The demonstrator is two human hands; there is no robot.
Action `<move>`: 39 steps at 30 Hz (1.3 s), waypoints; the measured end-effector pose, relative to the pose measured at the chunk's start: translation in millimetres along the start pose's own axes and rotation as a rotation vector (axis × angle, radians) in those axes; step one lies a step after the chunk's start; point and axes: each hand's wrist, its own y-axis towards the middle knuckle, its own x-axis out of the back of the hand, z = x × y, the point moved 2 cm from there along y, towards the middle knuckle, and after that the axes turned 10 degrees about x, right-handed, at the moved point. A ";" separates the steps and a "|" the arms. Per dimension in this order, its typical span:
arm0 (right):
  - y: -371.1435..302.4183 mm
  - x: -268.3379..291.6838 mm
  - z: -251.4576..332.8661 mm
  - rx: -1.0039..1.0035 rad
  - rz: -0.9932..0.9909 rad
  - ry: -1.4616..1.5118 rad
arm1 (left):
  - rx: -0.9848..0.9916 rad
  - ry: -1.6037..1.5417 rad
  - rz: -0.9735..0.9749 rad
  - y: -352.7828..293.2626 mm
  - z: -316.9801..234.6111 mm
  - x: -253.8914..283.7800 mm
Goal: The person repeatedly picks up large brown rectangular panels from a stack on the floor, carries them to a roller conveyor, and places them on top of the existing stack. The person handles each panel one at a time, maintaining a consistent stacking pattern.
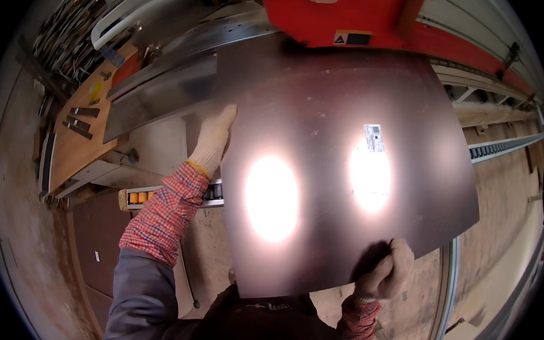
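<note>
A large, dark, glossy panel (318, 234) fills the middle in front of me, its far edge reaching to a red machine. Two bright reflections lie on its face, and a white printed label (373, 138) is stuck toward its right side. My left hand (215, 139), in a pale work glove, holds the panel's left edge; some of its fingers are hidden. At the near edge, right of centre, my right hand (386, 271) wears a similar glove and is closed around the panel, its underside out of sight.
The red machine housing (347, 20) stands across the far side, beside a metal table (159, 96). On the left, a wooden worktop (80, 138) carries several dark strips. Roller tracks (507, 147) run under and beside the panel. Another dark panel (90, 234) is low at left.
</note>
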 end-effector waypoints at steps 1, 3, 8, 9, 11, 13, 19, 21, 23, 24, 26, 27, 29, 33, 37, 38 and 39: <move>2.2 -0.5 -10.7 -0.014 -0.062 0.010 | -0.079 -0.013 -0.012 14.4 7.8 -12.7; 8.1 4.5 -30.6 -0.057 -0.087 -0.012 | -0.151 0.079 -0.040 9.7 -1.0 -40.4; 27.9 15.4 5.9 -0.009 0.064 0.075 | -0.157 0.091 -0.047 2.7 -15.2 -105.3; 27.9 16.2 26.5 0.063 0.106 0.194 | -0.240 0.107 -0.077 7.0 -15.3 -116.7; 38.1 0.3 68.7 0.160 0.530 0.515 | -0.204 0.168 -0.099 2.8 -14.4 -142.6; 11.5 -26.3 71.1 0.123 0.283 0.450 | -0.198 0.184 -0.069 10.7 -6.3 -165.1; 0.3 -6.2 2.6 0.118 0.149 -0.021 | -0.202 0.138 -0.137 -33.2 -29.3 -267.2; 5.4 -6.9 -14.3 0.124 0.075 -0.095 | -0.199 0.173 -0.091 -27.4 -36.4 -282.7; 14.1 -8.0 -32.4 0.155 0.066 -0.130 | -0.175 0.279 0.019 -7.2 -45.7 -279.4; 13.0 -9.6 -42.9 0.214 0.006 -0.189 | 0.022 0.196 0.285 -3.1 -44.8 -278.9; 14.1 -6.1 -66.2 0.230 -0.070 -0.195 | -0.669 0.862 0.241 -54.0 -34.4 -257.8; 14.7 -6.3 -74.0 0.264 -0.114 -0.194 | -1.011 1.086 0.047 -83.5 -28.9 -236.5; -2.5 13.5 -126.1 0.115 -0.100 -0.241 | -1.108 0.494 -0.016 -170.7 2.0 -180.1; 14.6 48.4 -205.6 -0.085 0.118 -0.194 | -1.166 0.461 -0.485 -248.4 100.4 18.0; 28.9 65.3 -192.7 0.056 0.205 -0.328 | -0.358 0.639 -0.982 -338.2 264.1 229.2; 31.5 63.5 -178.0 0.104 0.229 -0.360 | -0.069 0.639 -1.090 -383.1 308.8 280.4; 38.4 80.0 -155.1 0.147 0.226 -0.433 | 0.180 0.609 -1.159 -421.4 347.6 322.5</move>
